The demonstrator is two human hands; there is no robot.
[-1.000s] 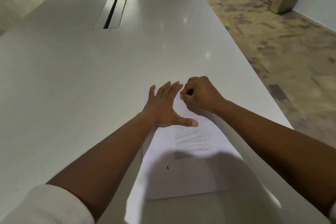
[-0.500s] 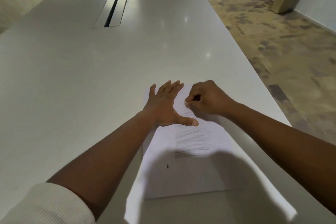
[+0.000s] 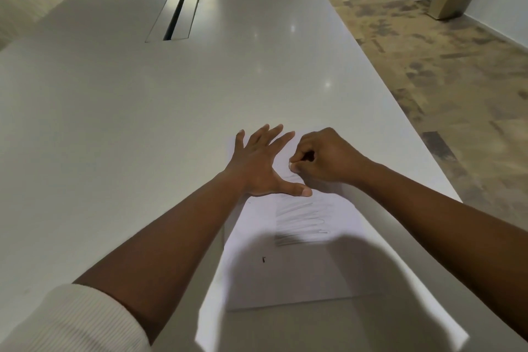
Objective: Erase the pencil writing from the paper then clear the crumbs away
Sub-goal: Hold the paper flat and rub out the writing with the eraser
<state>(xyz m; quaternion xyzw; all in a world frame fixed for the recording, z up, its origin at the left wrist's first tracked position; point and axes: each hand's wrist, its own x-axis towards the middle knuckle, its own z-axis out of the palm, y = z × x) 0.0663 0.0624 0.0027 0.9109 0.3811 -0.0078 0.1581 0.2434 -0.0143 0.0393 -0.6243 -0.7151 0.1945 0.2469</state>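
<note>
Your right hand has slid a little right and nearer since a second ago, pinching a small white eraser against the paper. Most pencil marks lie nearer you than both hands, running left to right. Your right hand is closer to them. Your left hand lies flat, fingers spread, pressing the paper's far left part on the table.

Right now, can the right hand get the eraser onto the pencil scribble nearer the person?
Probably yes. The right hand pinches the eraser just beyond the scribble, which lies uncovered on the paper; the left hand presses beside it, not across.
</note>
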